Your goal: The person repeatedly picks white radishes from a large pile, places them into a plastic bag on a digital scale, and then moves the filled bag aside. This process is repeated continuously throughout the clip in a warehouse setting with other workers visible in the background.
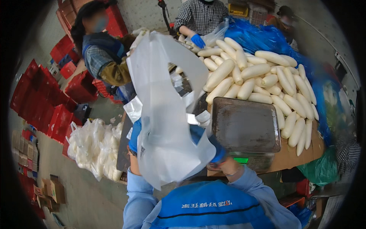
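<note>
A translucent white plastic bag (164,114) with handle cut-outs stands spread out in the air before my chest. My left hand (135,136), in a blue glove, grips it at its left side; the bag covers most of the fingers. On the other side my right hand (218,149), also gloved in blue, holds the bag near its lower right corner, its fingers partly hidden behind the film. Just right of that hand is a weighing scale (246,126) with a bare metal pan and a lit green display (240,160). White radishes (254,70) are heaped beyond the scale.
Filled clear bags (95,147) sit low at the left. Crumpled white pieces (134,109) lie on the dark tabletop (123,153). One person (107,63) stands at the far left, another (201,17) across the heap. Blue plastic sheeting (254,34) lies behind the radishes; red crates (81,86) stand left.
</note>
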A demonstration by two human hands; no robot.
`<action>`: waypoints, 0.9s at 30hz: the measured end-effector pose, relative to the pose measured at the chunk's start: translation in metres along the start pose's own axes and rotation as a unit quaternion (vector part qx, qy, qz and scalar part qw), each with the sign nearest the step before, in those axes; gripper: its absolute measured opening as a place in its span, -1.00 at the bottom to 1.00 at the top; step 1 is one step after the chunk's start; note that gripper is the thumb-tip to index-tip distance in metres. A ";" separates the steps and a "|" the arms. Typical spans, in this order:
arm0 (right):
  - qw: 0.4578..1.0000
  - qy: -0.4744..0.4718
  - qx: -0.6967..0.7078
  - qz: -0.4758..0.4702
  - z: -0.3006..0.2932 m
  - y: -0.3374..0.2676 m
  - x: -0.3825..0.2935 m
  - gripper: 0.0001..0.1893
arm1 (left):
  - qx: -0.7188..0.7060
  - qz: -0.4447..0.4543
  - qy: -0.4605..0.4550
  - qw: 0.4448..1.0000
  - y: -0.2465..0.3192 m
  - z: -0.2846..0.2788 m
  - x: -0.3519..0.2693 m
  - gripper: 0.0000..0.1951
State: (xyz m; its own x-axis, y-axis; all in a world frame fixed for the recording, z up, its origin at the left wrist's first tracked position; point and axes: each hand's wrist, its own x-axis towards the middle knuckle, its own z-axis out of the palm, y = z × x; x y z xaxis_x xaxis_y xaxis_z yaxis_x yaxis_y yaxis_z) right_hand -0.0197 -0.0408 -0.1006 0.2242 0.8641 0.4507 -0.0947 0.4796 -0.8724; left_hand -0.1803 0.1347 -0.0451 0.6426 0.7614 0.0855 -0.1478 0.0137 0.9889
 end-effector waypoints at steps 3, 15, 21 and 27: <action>0.988 -0.058 -0.136 0.053 -0.037 -0.092 0.013 -0.50 | -0.269 -0.097 -0.136 0.948 0.013 0.028 -0.001 -0.63; 0.981 0.082 -0.080 0.156 -0.083 -0.210 -0.031 -0.62 | -0.302 -0.121 -0.183 0.928 0.011 0.153 0.024 -0.59; 0.946 0.254 -0.054 0.195 -0.143 -0.194 -0.062 -0.75 | -0.117 -0.088 -0.271 0.951 -0.028 0.198 0.055 -0.63; 0.922 0.369 -0.041 0.112 -0.187 -0.171 -0.106 -0.73 | -0.028 -0.012 -0.098 0.995 0.009 0.208 0.050 -0.69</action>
State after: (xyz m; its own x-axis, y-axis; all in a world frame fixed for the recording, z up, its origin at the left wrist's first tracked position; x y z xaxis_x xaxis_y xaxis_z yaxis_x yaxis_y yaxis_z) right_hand 0.1545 -0.2426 -0.0348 0.8100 0.5855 0.0318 -0.1527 0.2630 -0.9526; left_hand 0.0068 0.0379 -0.0066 0.7803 0.6190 0.0891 -0.1684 0.0708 0.9832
